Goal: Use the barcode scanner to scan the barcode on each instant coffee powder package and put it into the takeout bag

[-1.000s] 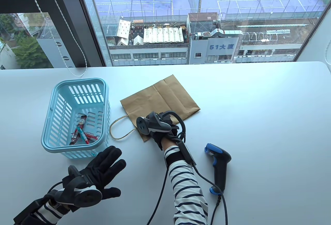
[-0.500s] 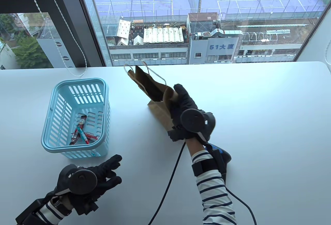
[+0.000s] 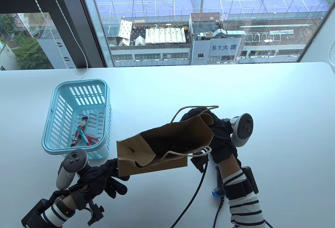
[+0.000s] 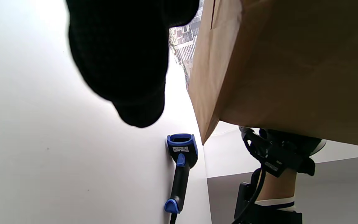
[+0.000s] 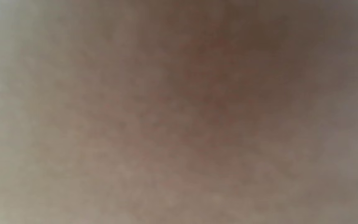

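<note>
The brown paper takeout bag (image 3: 167, 144) hangs above the table between both hands, its mouth open towards the camera and its handles loose. My left hand (image 3: 104, 178) holds the bag's lower left end. My right hand (image 3: 222, 139) grips its right side, and blurred brown paper (image 5: 179, 112) fills the right wrist view. Several red coffee packages (image 3: 83, 135) lie in the light blue basket (image 3: 78, 83). The black and blue barcode scanner (image 4: 180, 168) lies on the table under the bag (image 4: 291, 62); only its blue end (image 3: 217, 192) shows past my right forearm.
The basket stands at the left of the white table (image 3: 274, 107). A black cable (image 3: 193, 199) trails from my right wrist across the front of the table. A large window runs along the far edge, with a blind cord (image 3: 65, 55) hanging at the back left.
The right hand lifted the bag off the table, swung it upright, then brought it nearer and lower with the mouth open. The left hand moved right and took hold of its left end.
</note>
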### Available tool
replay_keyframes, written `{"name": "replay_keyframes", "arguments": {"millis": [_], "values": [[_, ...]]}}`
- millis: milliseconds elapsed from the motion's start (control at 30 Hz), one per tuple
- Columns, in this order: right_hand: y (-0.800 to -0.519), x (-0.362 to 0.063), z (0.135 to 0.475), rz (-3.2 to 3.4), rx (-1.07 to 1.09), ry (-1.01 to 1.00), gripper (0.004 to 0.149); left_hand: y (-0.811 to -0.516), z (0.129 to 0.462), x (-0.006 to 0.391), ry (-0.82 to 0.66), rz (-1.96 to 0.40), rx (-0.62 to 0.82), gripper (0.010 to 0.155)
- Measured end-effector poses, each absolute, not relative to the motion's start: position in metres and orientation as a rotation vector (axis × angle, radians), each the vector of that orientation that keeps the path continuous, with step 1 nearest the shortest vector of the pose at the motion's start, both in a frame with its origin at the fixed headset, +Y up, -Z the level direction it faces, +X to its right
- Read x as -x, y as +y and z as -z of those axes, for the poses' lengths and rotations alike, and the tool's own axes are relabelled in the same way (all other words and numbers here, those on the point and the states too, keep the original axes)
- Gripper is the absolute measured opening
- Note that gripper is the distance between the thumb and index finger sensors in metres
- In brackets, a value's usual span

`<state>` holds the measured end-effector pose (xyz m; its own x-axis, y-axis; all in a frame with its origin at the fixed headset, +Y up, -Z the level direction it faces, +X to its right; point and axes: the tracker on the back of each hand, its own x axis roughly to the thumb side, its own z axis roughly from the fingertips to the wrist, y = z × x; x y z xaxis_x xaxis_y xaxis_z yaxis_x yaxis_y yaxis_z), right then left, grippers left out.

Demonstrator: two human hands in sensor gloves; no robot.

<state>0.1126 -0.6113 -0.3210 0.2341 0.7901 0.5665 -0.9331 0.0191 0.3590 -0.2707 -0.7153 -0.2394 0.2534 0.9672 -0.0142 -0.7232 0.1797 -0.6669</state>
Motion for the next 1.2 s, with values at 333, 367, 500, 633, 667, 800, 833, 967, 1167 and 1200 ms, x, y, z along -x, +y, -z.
{"name": "replay_keyframes", "arguments": {"millis": [333,367,500,633,667,800,833,967,1167,1200], "values": [[-0.604,-0.106,0.311,-1.425,-0.753,-0.248,0.044,-0.717,0.232,0.266,-0.464,-1.378,0.767,0.050],[-0.603,-0.108,0.312,-1.429,-0.771,-0.213,0.042,-0.717,0.232,0.268,-0.444,-1.336,0.727,0.049],[-0.592,-0.132,0.316,-1.427,-0.813,-0.242,0.042,-0.716,0.238,0.276,-0.447,-1.325,0.741,0.053],[-0.588,-0.148,0.320,-1.417,-0.888,-0.185,0.043,-0.713,0.238,0.272,-0.537,-1.270,0.797,0.056],[-0.588,-0.152,0.321,-1.399,-0.891,-0.183,0.043,-0.714,0.238,0.271,-0.556,-1.249,0.819,0.056],[-0.599,-0.155,0.327,-1.418,-0.806,-0.225,0.043,-0.716,0.237,0.266,-0.601,-1.252,0.895,0.059],[-0.603,-0.152,0.328,-1.418,-0.760,-0.242,0.043,-0.717,0.236,0.264,-0.619,-1.236,0.931,0.059],[-0.623,-0.139,0.331,-1.468,-0.611,-0.267,0.042,-0.720,0.235,0.262,-0.608,-1.066,0.853,0.062],[-0.629,-0.137,0.337,-1.314,-0.626,-0.093,0.041,-0.673,0.230,0.273,-0.599,-0.750,0.620,0.066],[-0.628,-0.138,0.338,-1.335,-0.620,-0.094,0.041,-0.662,0.228,0.274,-0.597,-0.666,0.602,0.063]]}}
